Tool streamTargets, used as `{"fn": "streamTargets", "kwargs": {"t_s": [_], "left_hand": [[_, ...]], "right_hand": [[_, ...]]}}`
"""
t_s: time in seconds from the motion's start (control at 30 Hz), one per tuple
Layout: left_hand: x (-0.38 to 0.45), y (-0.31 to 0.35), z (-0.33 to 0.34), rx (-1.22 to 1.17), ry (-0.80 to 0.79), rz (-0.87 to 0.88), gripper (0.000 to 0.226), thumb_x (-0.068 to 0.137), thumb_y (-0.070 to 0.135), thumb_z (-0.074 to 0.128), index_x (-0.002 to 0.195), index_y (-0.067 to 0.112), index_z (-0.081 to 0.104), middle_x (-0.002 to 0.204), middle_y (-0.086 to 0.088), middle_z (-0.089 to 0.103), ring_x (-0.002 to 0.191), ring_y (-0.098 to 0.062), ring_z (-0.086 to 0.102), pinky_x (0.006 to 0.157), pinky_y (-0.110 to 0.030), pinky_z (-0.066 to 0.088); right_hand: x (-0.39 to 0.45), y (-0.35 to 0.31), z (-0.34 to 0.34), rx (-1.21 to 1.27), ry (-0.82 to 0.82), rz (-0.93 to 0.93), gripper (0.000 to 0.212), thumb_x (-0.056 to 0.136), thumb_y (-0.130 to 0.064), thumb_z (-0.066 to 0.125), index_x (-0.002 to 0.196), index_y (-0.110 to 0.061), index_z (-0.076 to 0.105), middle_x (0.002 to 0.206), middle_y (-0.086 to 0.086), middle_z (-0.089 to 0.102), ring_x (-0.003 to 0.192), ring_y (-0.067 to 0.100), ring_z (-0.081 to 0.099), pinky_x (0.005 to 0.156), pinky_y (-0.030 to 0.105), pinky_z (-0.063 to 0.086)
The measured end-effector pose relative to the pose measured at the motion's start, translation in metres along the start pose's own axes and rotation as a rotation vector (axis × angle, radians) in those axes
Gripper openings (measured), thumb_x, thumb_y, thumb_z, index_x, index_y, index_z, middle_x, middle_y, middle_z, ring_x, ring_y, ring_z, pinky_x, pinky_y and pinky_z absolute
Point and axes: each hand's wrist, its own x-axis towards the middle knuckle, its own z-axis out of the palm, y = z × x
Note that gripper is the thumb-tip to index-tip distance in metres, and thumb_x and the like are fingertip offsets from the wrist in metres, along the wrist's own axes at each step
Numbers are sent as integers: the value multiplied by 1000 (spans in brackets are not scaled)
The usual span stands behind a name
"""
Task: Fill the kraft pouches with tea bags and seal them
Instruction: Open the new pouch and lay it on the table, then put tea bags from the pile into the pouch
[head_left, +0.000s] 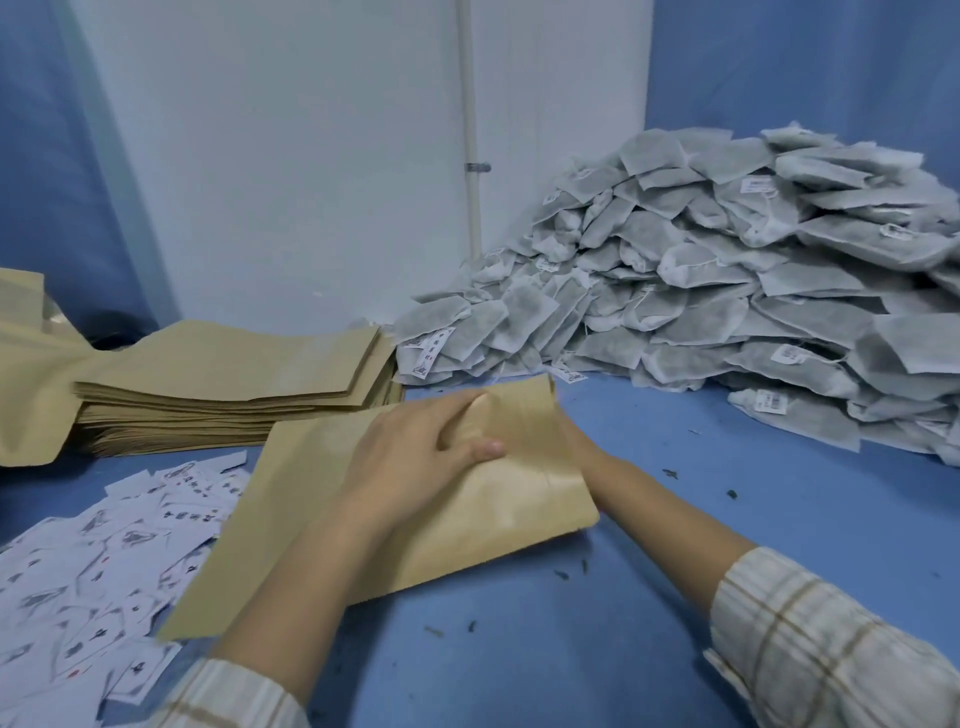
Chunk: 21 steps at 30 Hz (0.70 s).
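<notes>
Two hands were seen at one flat brown kraft paper pouch (457, 499) on the blue table (675, 597); its top end was gripped by the left hand (415, 457); its long side ran from near-left to far-right, toward the big grey tea bag heap (727, 291); the right hand (576, 441), nearer that heap, was mostly hidden behind the pouch, so its grip could not be told.
</notes>
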Motion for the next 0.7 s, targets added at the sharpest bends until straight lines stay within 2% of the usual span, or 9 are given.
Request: {"fn": "streamTargets", "kwargs": {"t_s": [0.03, 0.07, 0.13, 0.2, 0.27, 0.37, 0.53, 0.63, 0.7], "left_hand": [[2, 3, 6, 20, 18, -24, 53, 77, 62, 60, 127, 46, 50, 117, 14, 61, 110, -11, 50, 82, -27, 37], [5, 8, 14, 30, 42, -35, 53, 78, 62, 59, 127, 46, 50, 115, 12, 62, 109, -13, 50, 81, -28, 36], [12, 22, 31, 29, 53, -39, 53, 78, 63, 58, 128, 46, 49, 119, 10, 61, 112, -15, 49, 87, -31, 38], [23, 39, 49, 41, 42, -45, 55, 79, 63, 57, 130, 44, 48, 127, 10, 58, 118, -17, 47, 94, -32, 36], [36, 55, 67, 61, 32, -34, 55, 80, 63, 56, 130, 42, 49, 129, 9, 57, 120, -19, 45, 94, -32, 33], [52, 74, 92, 58, 5, -1, 54, 79, 63, 56, 129, 42, 49, 127, 10, 57, 120, -18, 46, 96, -33, 31], [76, 85, 119, 69, -2, 9, 56, 80, 62, 57, 131, 41, 49, 132, 12, 55, 124, -15, 43, 101, -31, 28], [85, 88, 129, 2, -27, 8, 56, 79, 59, 61, 130, 40, 51, 133, 12, 55, 124, -14, 43, 101, -31, 30], [90, 89, 132, -19, -37, 11, 55, 78, 58, 62, 129, 40, 52, 133, 12, 55, 124, -13, 44, 101, -31, 31]], "right_hand": [[-3, 3, -12, -83, 67, -80, 35, 100, -19, 42, 66, -22, 51, 59, -10, 51, 56, -4, 51, 55, 3, 37], [-6, 9, -27, -153, 138, -148, 30, 93, -15, 53, 65, -26, 57, 53, -16, 55, 51, -8, 51, 52, 4, 36], [-14, 35, -67, -225, 284, -251, 19, 86, -16, 63, 79, -32, 69, 65, -21, 66, 63, -8, 59, 63, 7, 42], [-18, 59, -105, -403, 446, -177, 16, 88, -23, 59, 94, -31, 72, 89, -13, 70, 86, 4, 62, 79, 21, 47], [-17, 80, -142, -727, 552, -76, 25, 90, -23, 52, 110, -25, 68, 113, -3, 65, 108, 16, 54, 90, 30, 42], [-19, 108, -190, -1061, 615, 96, 37, 91, -22, 46, 127, -19, 56, 129, 6, 51, 121, 27, 41, 94, 35, 37], [-19, 132, -224, -1099, 659, 340, 39, 94, -39, 39, 130, -23, 46, 129, 13, 47, 119, 37, 42, 91, 43, 40], [-14, 138, -229, -1182, 670, 261, 32, 98, -31, 37, 126, -22, 51, 121, 12, 58, 112, 34, 51, 85, 37, 43], [-14, 138, -227, -1123, 693, 76, 24, 97, -23, 43, 112, -15, 61, 106, 13, 66, 98, 32, 57, 75, 33, 43]]}}
